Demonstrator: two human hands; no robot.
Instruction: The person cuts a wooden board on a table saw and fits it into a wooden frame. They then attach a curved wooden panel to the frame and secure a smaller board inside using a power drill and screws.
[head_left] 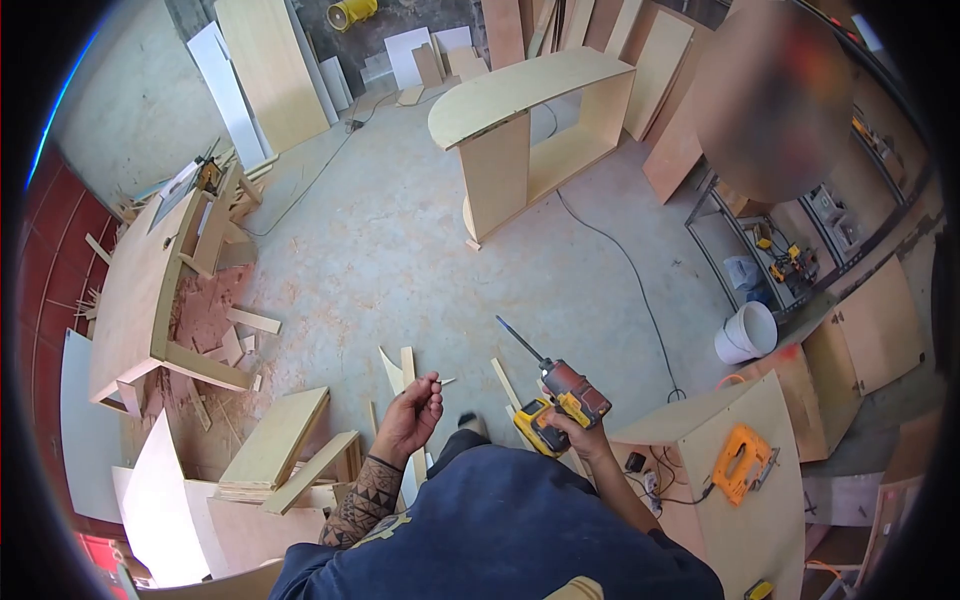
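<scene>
Cordless drill (pixel 572 392) low ctr of frame, in my R grip (pixel 586 440), closed round handle; long bit (pixel 520 337) points up-left, touching nothing. L grip (pixel 412 412) narrow, fingertips pinching small screw-like pc (pixel 448 380). Best: R wrist firm, bit well off L fingers, pc pinched near its end. White bucket (pixel 735 342), right of frame, open top; contents can't tell.

Both hands (pixel 411 414) raised, fingers curled.
</scene>
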